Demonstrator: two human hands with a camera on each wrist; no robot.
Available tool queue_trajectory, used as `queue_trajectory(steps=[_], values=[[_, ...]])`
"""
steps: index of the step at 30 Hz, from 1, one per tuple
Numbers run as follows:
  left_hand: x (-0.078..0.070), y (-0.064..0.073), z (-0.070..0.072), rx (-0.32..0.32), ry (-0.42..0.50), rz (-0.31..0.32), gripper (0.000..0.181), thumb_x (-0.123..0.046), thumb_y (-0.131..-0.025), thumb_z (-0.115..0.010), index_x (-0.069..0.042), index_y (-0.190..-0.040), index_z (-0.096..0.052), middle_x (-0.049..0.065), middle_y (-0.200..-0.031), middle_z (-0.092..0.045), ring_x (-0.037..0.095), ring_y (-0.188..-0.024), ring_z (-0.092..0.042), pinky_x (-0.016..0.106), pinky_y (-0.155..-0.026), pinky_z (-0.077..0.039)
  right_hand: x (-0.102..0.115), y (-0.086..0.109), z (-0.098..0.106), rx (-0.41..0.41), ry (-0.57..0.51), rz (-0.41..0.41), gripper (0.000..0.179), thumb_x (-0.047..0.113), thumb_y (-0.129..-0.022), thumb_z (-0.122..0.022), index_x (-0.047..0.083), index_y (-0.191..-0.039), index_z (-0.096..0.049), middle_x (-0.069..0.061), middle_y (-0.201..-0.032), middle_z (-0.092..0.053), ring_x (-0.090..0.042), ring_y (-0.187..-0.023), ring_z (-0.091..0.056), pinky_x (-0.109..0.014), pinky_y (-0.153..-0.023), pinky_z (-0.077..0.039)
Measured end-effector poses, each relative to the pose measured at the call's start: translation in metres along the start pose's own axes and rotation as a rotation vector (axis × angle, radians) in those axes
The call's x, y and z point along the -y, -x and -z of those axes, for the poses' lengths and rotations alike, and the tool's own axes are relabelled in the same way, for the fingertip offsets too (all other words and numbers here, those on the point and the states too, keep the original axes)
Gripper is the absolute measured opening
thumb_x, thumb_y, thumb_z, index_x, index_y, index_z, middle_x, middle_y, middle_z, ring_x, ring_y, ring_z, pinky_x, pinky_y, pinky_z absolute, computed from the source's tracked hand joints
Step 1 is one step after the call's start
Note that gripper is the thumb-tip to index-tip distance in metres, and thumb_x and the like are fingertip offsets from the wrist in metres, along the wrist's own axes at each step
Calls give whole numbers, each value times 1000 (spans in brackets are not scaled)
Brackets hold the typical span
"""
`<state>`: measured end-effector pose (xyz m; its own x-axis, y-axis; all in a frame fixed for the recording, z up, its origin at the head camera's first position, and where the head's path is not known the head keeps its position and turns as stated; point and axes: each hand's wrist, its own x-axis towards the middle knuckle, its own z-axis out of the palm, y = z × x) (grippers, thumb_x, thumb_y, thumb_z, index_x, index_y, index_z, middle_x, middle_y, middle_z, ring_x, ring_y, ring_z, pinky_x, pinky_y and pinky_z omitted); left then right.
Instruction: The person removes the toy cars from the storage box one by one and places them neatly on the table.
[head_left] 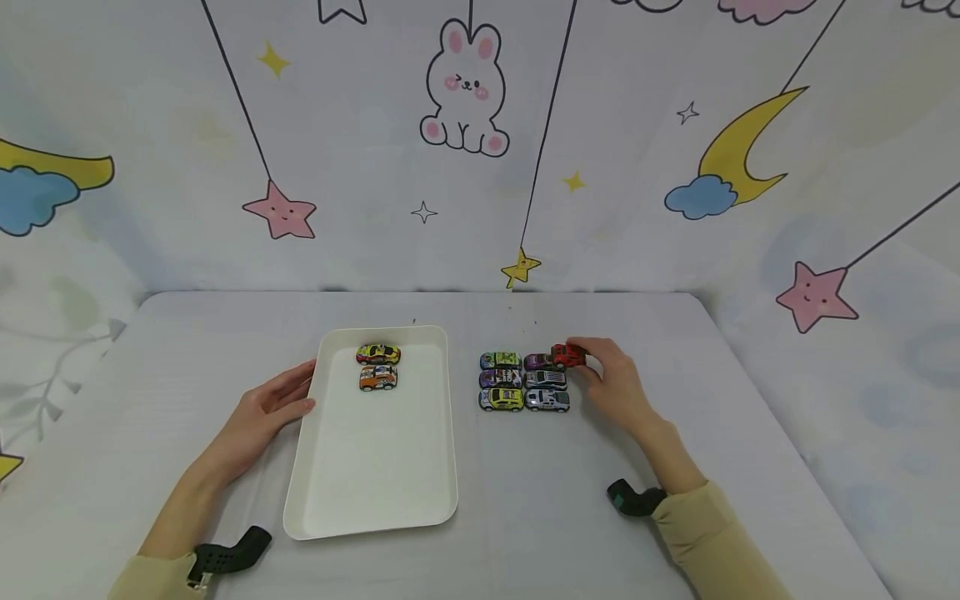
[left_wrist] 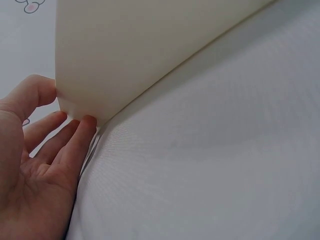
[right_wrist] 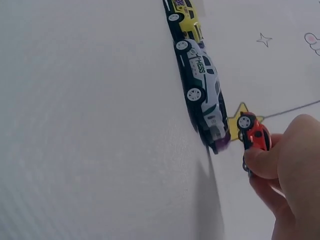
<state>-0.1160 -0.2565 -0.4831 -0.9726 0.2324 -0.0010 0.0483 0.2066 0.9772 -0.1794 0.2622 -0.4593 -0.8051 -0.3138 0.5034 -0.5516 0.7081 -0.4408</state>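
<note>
My right hand (head_left: pixel 618 387) pinches a red toy car (head_left: pixel 567 356) between thumb and fingers, at the far right of a block of toy cars. In the right wrist view the red toy car (right_wrist: pixel 256 135) appears raised off the table. Partly behind it in the head view is a purple toy car (head_left: pixel 537 362). Nearby stand a grey toy car (head_left: pixel 546 380) and a silver-white toy car (head_left: pixel 547 401). My left hand (head_left: pixel 266 412) touches the left outer wall of a white tray (head_left: pixel 375 515); its thumb and fingertips meet the tray wall (left_wrist: pixel 115 55) in the left wrist view.
Inside the tray, a yellow-red toy car (head_left: pixel 378 354) and an orange toy car (head_left: pixel 378 378) lie near the far end. The block's left column has a green toy car (head_left: pixel 500 361), a dark purple one (head_left: pixel 500 378) and a yellow one (head_left: pixel 501 400).
</note>
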Motion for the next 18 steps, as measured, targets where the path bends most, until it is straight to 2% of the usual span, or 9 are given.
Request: queue_trajectory(steps=[3,7,13,18], values=[[1,-1,0,0,-4,1,65,-18,-100,-63,-5,-156,-32,18,-161,-31,-9,-134,-42,7,-99,-43,-9,2,1,-38,2,-26,49,-19,-78,-72,0,-123,-67,-17,-116,-69,-35,-109,-62,-49,-93,-50],[2,-1,1,1,-10,-1,65,-19,-100,-62,-6,-156,-32,18,-161,-31,-9,-134,-41,7,-99,-42,-18,6,2,-50,-19,-75,48,-21,-79,-68,0,-122,-67,-18,-117,-69,-35,-110,-62,-47,-94,-49],[1,0,1,-5,-16,3,64,-18,-100,-63,-7,-156,-33,19,-161,-31,-9,-133,-42,7,-99,-42,-24,10,2,-18,-80,-158,47,-21,-81,-63,-1,-124,-65,-19,-120,-66,-38,-114,-59,-52,-97,-48],[-2,1,0,-4,-21,7,64,-19,-100,-63,-7,-156,-33,18,-161,-32,-8,-134,-42,6,-98,-42,-29,14,-1,7,-77,-184,49,-22,-80,-63,1,-124,-65,-18,-122,-66,-35,-117,-57,-52,-99,-47]])
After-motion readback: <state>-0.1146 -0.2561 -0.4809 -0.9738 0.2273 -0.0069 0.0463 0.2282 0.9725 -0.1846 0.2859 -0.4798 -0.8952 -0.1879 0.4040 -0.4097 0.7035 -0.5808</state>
